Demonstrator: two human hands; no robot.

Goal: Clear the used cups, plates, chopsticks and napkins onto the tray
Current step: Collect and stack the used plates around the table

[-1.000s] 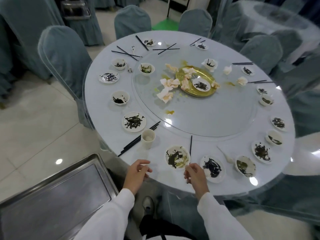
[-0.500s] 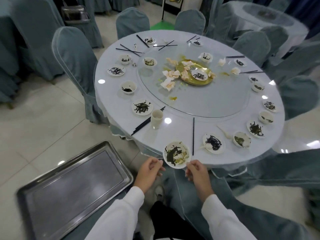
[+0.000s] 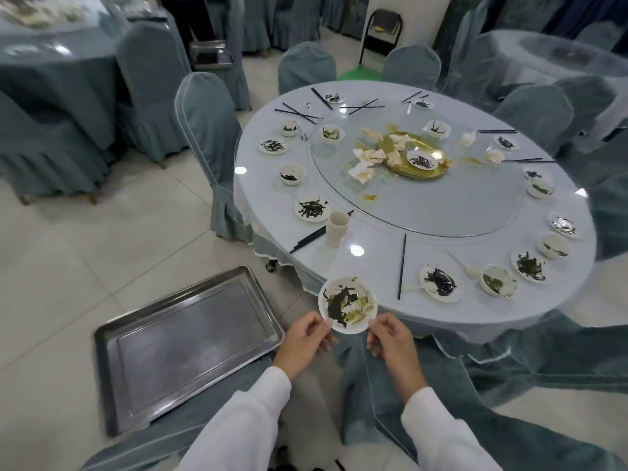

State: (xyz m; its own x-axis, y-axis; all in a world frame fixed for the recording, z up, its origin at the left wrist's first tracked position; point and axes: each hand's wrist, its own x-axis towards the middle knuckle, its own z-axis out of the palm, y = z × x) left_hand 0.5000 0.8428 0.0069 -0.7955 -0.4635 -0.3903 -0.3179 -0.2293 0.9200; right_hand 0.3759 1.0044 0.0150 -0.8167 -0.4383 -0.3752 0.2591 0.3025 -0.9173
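Note:
A small white plate (image 3: 347, 303) smeared with dark and green leftovers hangs just off the near edge of the round table (image 3: 373, 266). My left hand (image 3: 306, 338) pinches its left rim and my right hand (image 3: 390, 338) pinches its right rim. An empty steel tray (image 3: 183, 338) lies low at my left. On the table stand a stack of paper cups (image 3: 337, 228), several dirty plates and bowls such as one plate (image 3: 438, 282), black chopsticks (image 3: 402, 266), and crumpled napkins (image 3: 368, 158) beside a gold platter (image 3: 413, 158).
Covered chairs ring the table, one (image 3: 207, 144) at its left and one (image 3: 407, 385) draped right under my hands. A glass turntable (image 3: 424, 205) fills the table's middle. Other dressed tables stand far left and far right. Tiled floor lies around the tray.
Both hands have taken the near plate by its rim and drawn it off the table's edge toward me. The view has pulled back from the table.

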